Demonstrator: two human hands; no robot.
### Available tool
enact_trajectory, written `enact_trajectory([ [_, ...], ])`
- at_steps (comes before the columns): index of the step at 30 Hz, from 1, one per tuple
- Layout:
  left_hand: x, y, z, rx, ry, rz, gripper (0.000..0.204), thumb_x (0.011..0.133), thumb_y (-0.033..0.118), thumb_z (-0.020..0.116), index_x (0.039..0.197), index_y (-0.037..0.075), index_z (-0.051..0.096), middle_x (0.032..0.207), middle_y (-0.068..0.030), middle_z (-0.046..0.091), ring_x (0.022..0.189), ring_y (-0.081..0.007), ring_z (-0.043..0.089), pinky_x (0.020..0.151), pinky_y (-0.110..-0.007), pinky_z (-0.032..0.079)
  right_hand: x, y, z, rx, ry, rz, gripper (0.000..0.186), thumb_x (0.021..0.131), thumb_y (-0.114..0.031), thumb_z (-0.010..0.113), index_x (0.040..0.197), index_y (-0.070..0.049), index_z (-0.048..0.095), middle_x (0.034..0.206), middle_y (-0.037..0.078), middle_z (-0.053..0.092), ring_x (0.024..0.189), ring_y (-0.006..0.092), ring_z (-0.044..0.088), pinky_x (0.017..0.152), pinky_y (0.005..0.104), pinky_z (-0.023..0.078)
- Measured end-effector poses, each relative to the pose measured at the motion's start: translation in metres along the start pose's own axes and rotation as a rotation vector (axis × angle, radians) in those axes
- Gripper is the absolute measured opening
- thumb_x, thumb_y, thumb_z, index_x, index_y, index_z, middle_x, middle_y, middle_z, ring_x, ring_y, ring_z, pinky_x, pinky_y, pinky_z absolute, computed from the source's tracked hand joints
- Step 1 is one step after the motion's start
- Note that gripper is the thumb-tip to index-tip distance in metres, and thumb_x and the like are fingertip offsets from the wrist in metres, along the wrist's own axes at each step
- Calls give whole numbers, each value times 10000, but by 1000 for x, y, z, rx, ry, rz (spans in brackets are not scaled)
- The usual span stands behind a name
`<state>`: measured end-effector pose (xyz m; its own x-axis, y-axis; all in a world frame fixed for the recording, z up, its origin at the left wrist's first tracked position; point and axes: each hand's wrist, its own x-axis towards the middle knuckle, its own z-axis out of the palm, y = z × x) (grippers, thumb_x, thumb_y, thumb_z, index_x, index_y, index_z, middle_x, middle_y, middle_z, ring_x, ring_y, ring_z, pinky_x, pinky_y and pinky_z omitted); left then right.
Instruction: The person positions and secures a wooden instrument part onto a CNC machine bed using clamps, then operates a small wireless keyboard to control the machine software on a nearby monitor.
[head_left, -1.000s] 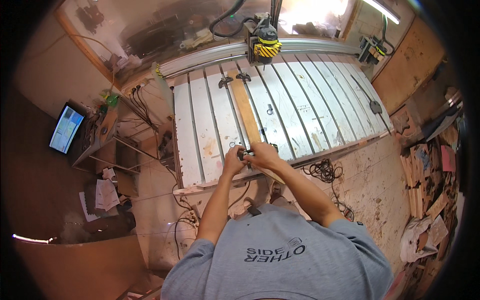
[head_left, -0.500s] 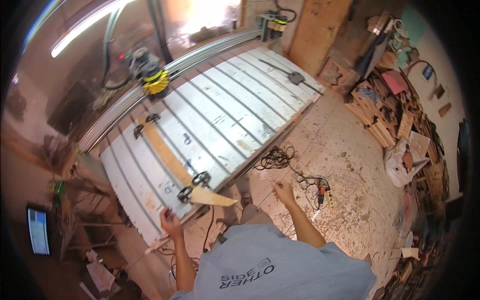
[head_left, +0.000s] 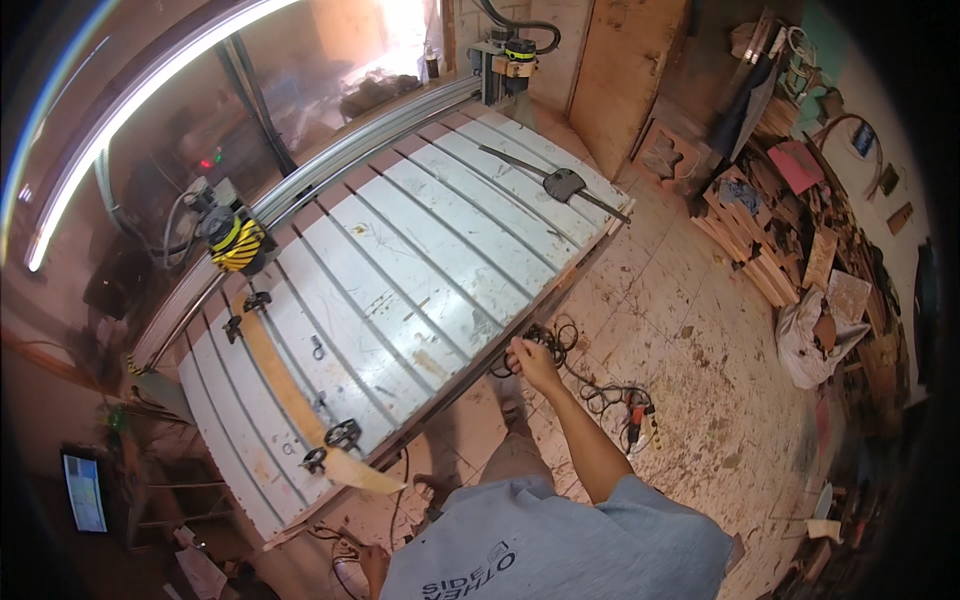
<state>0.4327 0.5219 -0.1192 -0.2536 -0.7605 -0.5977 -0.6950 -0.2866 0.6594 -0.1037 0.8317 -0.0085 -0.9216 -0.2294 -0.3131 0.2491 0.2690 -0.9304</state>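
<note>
My right hand (head_left: 532,362) is over the front edge of a white slotted machine bed (head_left: 400,250), with its fingers curled in. Whatever they hold, if anything, is too small to make out. My left hand (head_left: 374,564) hangs low beside my shirt, below the bed's near left corner; its fingers are hard to make out. A long pale wooden board (head_left: 280,375) lies across the left part of the bed. Black clamps (head_left: 343,434) sit beside its near end, and more black clamps (head_left: 257,300) sit by its far end. The board's pointed near end juts past the bed's edge.
A black and yellow spindle head (head_left: 235,245) hangs on a rail behind the bed. A dark flat piece with long arms (head_left: 565,184) lies at its far right. Coiled cable (head_left: 562,340) and an orange-and-black tool (head_left: 636,420) are on the floor. Scrap wood (head_left: 760,235) is piled right.
My right hand has moved left and up to the bed's front edge. My left hand has dropped away from the bed's corner toward my body. The view has shifted.
</note>
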Motion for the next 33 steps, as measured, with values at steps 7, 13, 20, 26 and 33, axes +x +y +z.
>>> enact_trajectory([
  [7,-86,22,144,211,-178,-332,271,900,176,684,1107,1,702,953,-111,716,798,-198,671,736,-350,537,179,-44,-140,-319,225,-256,525,849,-409,827,1101,31,694,944,151,695,887,268,659,788,389,532],
  [13,-153,5,173,203,-200,-391,308,905,236,695,1115,12,725,979,-108,742,828,-203,701,750,-359,551,345,-83,-197,-732,451,-562,1026,697,-485,915,1479,3,463,1469,273,478,1370,432,446,1119,509,390],
  [20,-188,47,168,169,44,-325,412,880,367,764,1113,30,729,928,-123,753,763,-194,728,712,-351,572,442,-97,-235,-1107,222,-201,1350,592,-570,930,1646,-334,120,1666,251,183,1495,492,261,1148,643,348],
  [26,-229,72,198,220,72,-382,482,875,410,746,1177,36,715,1047,-166,766,925,-267,747,826,-385,578,468,-105,-222,-1237,126,-135,1360,580,-658,893,1648,-376,99,1678,244,155,1485,532,249,1132,686,323],
  [33,-221,108,221,336,-41,-246,476,862,388,740,1183,38,718,1084,-186,754,990,-302,735,877,-398,570,479,-120,-221,-1238,93,-47,1342,587,-665,872,1653,-377,110,1667,248,175,1466,542,254,1127,711,271],
])
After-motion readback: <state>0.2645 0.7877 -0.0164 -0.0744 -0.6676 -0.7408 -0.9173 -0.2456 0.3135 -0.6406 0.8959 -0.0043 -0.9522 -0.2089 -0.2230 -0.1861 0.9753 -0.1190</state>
